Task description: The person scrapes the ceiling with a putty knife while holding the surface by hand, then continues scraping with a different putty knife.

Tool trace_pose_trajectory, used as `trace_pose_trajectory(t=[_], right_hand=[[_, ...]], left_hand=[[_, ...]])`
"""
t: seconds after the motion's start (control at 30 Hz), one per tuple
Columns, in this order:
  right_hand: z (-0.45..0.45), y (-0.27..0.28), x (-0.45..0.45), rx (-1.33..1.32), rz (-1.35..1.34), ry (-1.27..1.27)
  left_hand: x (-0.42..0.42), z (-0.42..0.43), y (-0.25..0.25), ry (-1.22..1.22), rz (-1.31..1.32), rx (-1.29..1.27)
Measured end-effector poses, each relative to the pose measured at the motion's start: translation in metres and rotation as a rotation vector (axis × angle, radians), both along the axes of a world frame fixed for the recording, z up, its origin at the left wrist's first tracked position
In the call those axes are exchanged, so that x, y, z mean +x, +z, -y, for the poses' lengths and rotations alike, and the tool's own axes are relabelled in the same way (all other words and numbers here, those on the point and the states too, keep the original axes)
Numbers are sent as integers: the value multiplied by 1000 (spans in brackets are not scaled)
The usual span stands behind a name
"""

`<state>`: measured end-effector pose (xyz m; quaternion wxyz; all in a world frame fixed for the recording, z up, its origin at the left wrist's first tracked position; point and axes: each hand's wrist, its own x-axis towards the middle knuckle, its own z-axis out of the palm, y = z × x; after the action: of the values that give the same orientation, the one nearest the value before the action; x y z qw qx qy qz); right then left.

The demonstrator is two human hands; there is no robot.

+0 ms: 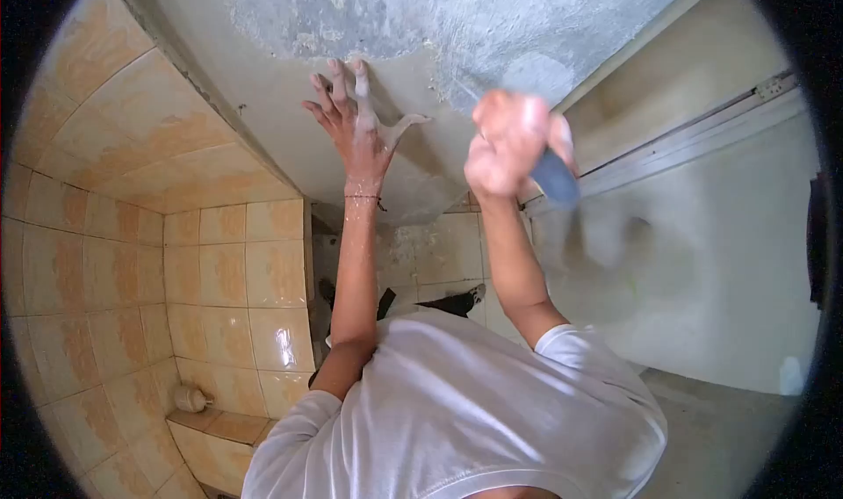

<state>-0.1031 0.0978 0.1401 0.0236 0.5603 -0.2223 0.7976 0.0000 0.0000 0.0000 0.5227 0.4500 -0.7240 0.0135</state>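
Note:
My left hand [360, 130], dusted with white powder, presses on the grey wall surface [272, 130] with its fingers spread and nothing in it. To the right, my right hand [514, 143] is closed around a tool with a dark blue-grey handle [555, 179]. A thin, blurred part of the tool sticks out toward the wall; its shape cannot be made out. Above both hands lies a rougher, blue-grey patch of wall [369, 11] with white marks.
Orange and cream tiles [224, 244] cover the wall at the left, with a small round object [189, 399] on a tiled ledge [233, 426]. A pale door-like panel [694, 262] stands at the right. My shoe [477, 293] shows on the tiled floor [439, 244].

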Motion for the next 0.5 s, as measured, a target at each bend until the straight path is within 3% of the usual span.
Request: trace_pose_trajectory(t=[0.03, 0.07, 0.1, 0.17, 0.2, 0.23, 0.3, 0.37, 0.4, 0.5], right_hand=[[15, -4, -7, 0, -15, -217], [45, -22, -28, -159, -196, -432], [53, -24, -8, -211, -97, -451], [19, 7, -3, -56, 8, -111], [3, 20, 5, -85, 207, 43], [-8, 28, 2, -114, 160, 137], [-2, 33, 4, -98, 53, 13], [40, -6, -14, 13, -52, -336], [46, -13, -7, 201, 131, -103], [23, -20, -2, 30, 69, -174]], left_hand=[[-3, -5, 2, -7, -8, 4], [-6, -9, 2, -18, -19, 5], [21, 15, 9, -24, 67, -68], [9, 10, 4, 10, 55, -57], [5, 4, 2, 14, 43, -43], [6, 6, 4, 18, 52, -44], [5, 5, 4, 16, 61, -36], [5, 5, 4, -15, 3, -44], [3, 3, 3, -21, 3, -45], [4, 10, 5, 2, -13, -57]])
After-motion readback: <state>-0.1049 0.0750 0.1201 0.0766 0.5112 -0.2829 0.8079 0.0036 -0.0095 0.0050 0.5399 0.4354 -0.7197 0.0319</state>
